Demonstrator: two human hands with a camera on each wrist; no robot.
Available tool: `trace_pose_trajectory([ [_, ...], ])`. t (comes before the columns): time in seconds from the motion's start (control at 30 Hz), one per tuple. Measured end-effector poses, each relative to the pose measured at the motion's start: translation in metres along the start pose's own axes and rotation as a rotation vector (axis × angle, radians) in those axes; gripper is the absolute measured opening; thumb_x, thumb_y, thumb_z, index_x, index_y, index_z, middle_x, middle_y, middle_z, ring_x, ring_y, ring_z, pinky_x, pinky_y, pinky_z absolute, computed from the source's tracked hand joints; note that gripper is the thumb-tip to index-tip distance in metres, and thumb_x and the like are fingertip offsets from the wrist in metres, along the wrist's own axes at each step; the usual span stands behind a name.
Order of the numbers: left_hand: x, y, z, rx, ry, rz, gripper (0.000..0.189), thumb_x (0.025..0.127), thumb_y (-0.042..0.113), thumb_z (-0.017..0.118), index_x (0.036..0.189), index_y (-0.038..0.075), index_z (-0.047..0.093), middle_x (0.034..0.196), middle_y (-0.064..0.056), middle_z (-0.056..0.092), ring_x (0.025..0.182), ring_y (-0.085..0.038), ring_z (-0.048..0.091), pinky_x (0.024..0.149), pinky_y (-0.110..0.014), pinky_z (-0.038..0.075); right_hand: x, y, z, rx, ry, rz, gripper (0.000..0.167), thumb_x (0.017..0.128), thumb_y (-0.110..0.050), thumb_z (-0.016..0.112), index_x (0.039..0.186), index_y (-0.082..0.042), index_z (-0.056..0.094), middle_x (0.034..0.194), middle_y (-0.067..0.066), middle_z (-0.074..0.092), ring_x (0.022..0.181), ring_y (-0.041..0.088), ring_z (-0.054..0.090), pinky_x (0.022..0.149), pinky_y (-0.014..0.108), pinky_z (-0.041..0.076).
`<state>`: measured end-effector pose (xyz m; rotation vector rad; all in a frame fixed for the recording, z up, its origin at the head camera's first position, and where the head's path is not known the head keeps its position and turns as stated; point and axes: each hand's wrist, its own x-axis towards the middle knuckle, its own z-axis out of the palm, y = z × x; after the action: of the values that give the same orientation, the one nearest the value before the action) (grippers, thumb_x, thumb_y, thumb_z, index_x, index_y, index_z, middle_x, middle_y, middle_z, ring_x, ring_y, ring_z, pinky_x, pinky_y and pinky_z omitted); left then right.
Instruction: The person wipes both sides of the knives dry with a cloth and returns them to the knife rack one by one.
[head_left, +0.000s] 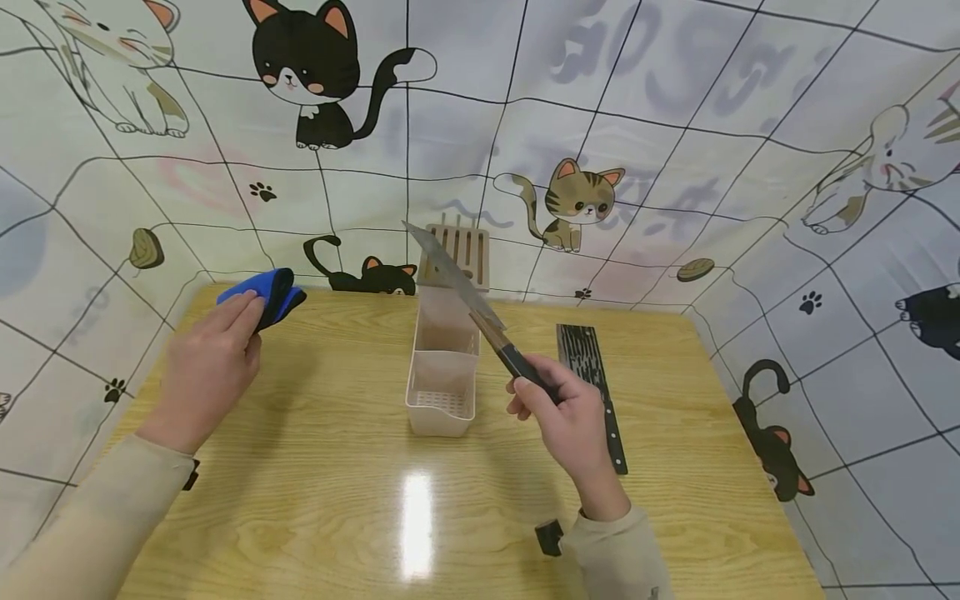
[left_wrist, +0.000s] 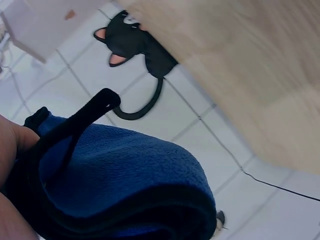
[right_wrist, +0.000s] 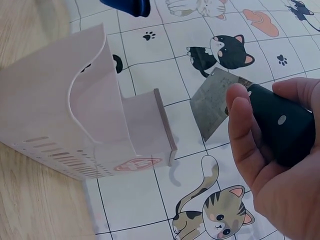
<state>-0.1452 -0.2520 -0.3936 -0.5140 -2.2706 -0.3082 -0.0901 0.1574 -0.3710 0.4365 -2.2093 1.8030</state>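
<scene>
In the head view my left hand [head_left: 210, 358] pinches a folded blue cloth [head_left: 258, 292] with black edging, held up over the table's back left. The left wrist view shows the cloth [left_wrist: 145, 160] close up, with part of the hand at its edge. My right hand [head_left: 566, 412] grips a knife [head_left: 453, 275] by its black riveted handle. Its blade slants up and left, overlapping the slotted back of a pale knife holder [head_left: 442, 423]. From the right wrist, the blade [right_wrist: 212, 102] appears beside the holder [right_wrist: 45, 90]. A cleaver-like knife [head_left: 615, 437] with a black handle lies to the right.
The wooden table [head_left: 315, 500] has a bright light reflection near its front. A cat-patterned white covering [head_left: 465, 125] hangs behind and on both sides. Black wrist straps show at both sleeves. The holder stands near the middle of the table's back edge.
</scene>
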Motion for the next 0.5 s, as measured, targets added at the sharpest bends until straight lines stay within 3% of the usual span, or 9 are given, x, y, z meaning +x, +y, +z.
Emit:
trace_pose_trajectory([
  [0.27,-0.013,-0.024,0.001,0.035,-0.023,-0.001,0.041,0.076,-0.017,0.064,0.117,-0.014,0.068,0.118,-0.03,0.07,0.104,-0.048,0.069,0.084,-0.061,0.058,0.005,-0.001,-0.004,0.058,-0.041,-0.005,0.021,0.099,0.006,0.055,0.115,0.012,0.067,0.085,0.026,0.069,0.063,0.016,0.07,0.057,0.03,0.062],
  [0.5,-0.021,-0.036,0.007,0.056,-0.041,0.005,0.037,0.076,-0.016,0.064,0.113,-0.013,0.068,0.115,-0.029,0.07,0.096,-0.049,0.07,0.078,-0.061,0.058,0.009,-0.003,-0.005,0.096,-0.056,0.036,0.023,0.101,0.005,0.051,0.117,0.015,0.064,0.083,0.029,0.067,0.063,0.016,0.071,0.057,0.033,0.063],
])
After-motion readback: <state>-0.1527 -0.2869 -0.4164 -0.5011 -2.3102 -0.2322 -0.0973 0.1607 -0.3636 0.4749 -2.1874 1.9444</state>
